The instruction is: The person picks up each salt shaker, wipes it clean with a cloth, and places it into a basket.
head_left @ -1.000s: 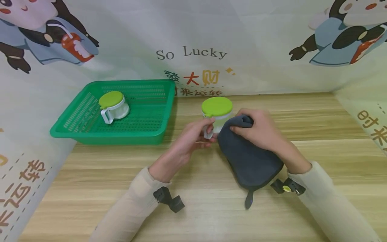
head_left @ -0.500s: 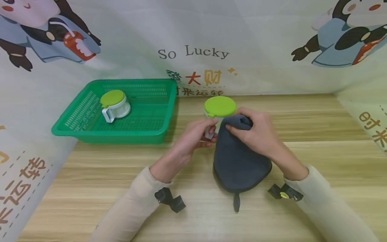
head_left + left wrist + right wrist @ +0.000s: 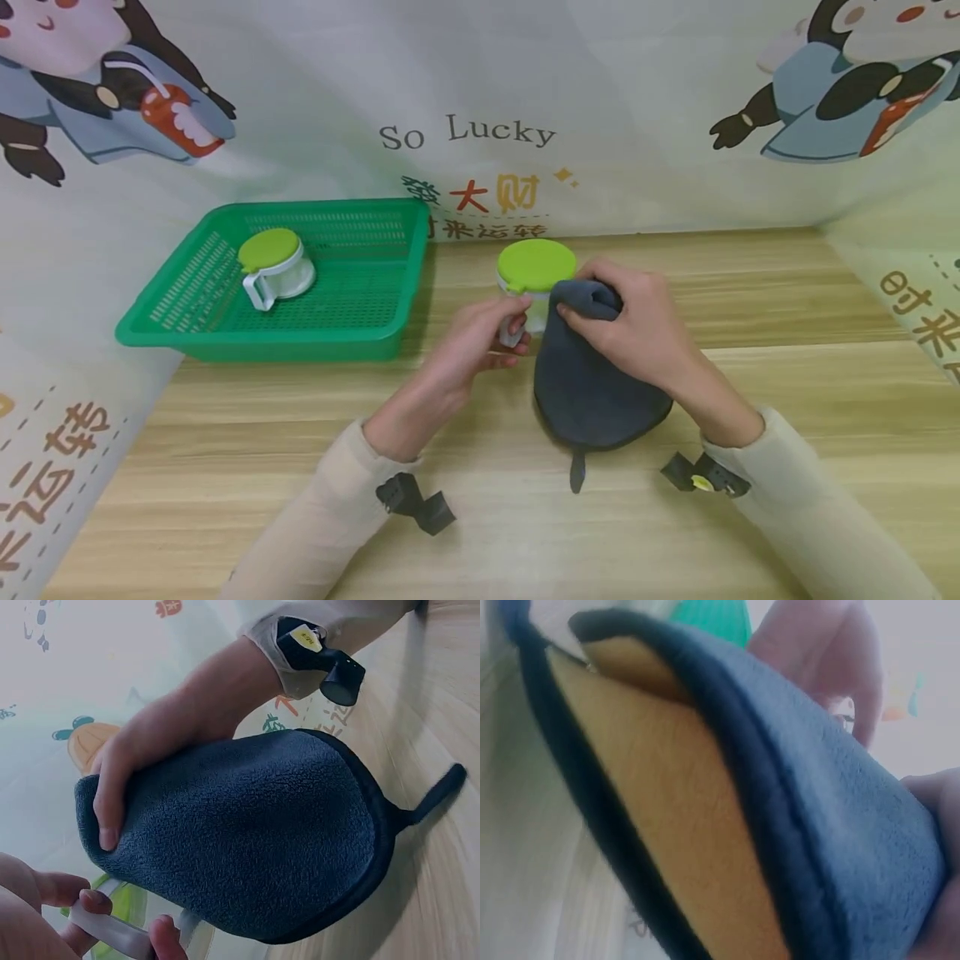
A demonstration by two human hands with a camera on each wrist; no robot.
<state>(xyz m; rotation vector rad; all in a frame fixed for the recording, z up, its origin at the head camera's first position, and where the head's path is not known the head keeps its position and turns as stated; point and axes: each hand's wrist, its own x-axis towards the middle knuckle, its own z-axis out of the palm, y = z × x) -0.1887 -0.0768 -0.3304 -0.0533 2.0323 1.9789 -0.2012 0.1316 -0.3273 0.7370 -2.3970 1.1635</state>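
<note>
A jar with a lime-green lid stands on the table in the head view. My left hand holds its white handle, fingers curled round it. My right hand pinches the folded upper end of a dark blue-grey cloth against the jar's right side, which the cloth hides. The cloth is rounded at the bottom, with a small hanging loop. In the left wrist view its outer face looks fuzzy; in the right wrist view a tan inner face shows between dark edges.
A green perforated basket stands to the left, holding a second white-handled jar with a green lid. A printed backdrop rises behind the wooden table and at both sides.
The cloth's lower end and loop have swung left, with the right hand shifting slightly left. My left hand stays on the jar's handle. The head view has shifted a little.
</note>
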